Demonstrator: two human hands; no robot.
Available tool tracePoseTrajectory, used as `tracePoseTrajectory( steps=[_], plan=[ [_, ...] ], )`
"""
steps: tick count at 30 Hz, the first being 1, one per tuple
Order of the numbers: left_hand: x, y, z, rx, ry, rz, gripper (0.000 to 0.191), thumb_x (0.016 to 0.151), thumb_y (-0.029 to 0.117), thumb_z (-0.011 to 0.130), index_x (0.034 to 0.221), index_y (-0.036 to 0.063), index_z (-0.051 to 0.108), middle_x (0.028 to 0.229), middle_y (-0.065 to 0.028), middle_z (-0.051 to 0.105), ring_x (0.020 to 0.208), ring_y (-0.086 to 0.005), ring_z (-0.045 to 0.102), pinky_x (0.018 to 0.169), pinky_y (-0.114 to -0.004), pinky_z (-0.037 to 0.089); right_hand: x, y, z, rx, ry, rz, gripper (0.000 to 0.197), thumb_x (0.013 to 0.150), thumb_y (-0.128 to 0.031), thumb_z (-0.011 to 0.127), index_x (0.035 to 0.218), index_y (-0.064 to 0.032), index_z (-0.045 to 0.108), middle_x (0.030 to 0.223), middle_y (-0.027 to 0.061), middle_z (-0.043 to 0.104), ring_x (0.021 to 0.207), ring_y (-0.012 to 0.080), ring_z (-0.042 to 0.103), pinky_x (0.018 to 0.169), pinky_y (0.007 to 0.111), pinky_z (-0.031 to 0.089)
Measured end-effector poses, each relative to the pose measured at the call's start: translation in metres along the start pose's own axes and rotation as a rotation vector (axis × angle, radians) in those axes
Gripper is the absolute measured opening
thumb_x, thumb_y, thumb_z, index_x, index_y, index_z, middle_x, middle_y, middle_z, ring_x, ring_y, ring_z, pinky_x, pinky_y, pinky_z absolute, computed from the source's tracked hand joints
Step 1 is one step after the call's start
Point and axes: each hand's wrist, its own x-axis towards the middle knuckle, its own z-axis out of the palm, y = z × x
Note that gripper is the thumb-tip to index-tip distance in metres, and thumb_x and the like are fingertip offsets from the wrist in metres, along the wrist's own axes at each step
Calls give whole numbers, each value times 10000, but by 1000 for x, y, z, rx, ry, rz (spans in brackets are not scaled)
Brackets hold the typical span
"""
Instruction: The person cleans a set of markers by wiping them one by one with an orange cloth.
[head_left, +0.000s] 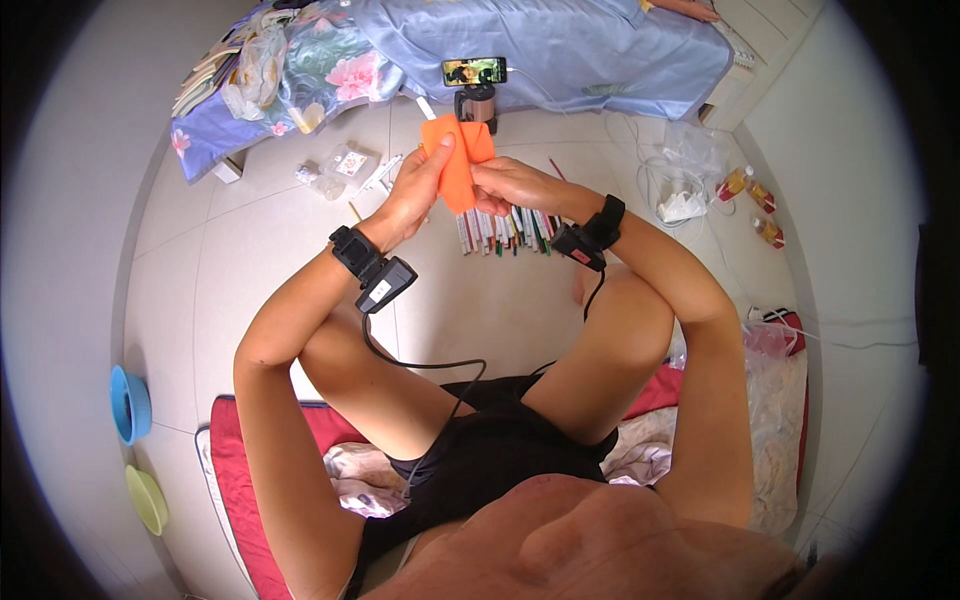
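My left hand grips a folded orange sheet, its thumb lying across the front. From the sheet's upper left end sticks out a white, stick-like piece; whether it is inside or behind the fold I cannot tell. On the sheet's right side, my right hand pinches its edge with curled fingers. Below both hands, a row of colored markers lies side by side on the tiled floor, partly hidden by the right hand and forearm. Each wrist wears a black strapped device with a cable.
A phone stands above a dark mug-like container before the blue-draped bed. Clear plastic boxes lie left. Rightward are tangled white cables and small bottles. Blue and green basins stand far left.
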Motion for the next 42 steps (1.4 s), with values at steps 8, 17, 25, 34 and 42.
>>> tracePoseTrajectory(
  steps=[8,17,25,34,42],
  plan=[
    [-2,13,-6,-82,55,38,429,989,412,452,1172,29,512,1031,-64,630,904,-131,610,827,-290,501,-6,-3,2,-42,-36,14,448,1010,-391,325,886,-39,573,616,-12,493,528,71,429,497,227,360],
    [-2,4,-1,49,-23,44,417,988,394,460,1197,37,507,1071,-90,621,955,-148,609,841,-302,495,2,-3,3,-80,108,67,404,978,-345,384,948,-16,615,645,14,569,554,87,527,537,223,433],
    [-6,3,-10,116,1,-48,450,972,397,499,1234,32,497,1088,-80,621,937,-143,621,818,-297,517,-11,-10,-20,-163,555,-159,359,969,-346,492,1064,-37,649,782,-6,588,676,61,524,580,205,406],
    [-9,-8,-7,311,-300,-71,461,955,413,531,1204,26,558,1025,-49,645,898,-102,614,782,-265,507,1,-5,-8,-26,462,-67,385,966,-372,486,1060,-33,643,950,32,646,796,86,584,694,245,449],
    [-14,0,-9,336,-284,-98,494,963,444,499,1247,41,540,1040,-35,626,892,-93,603,774,-262,502,-6,-3,-21,63,487,-127,395,978,-386,448,1087,-57,637,949,-7,611,831,73,540,721,229,421]
  ],
)
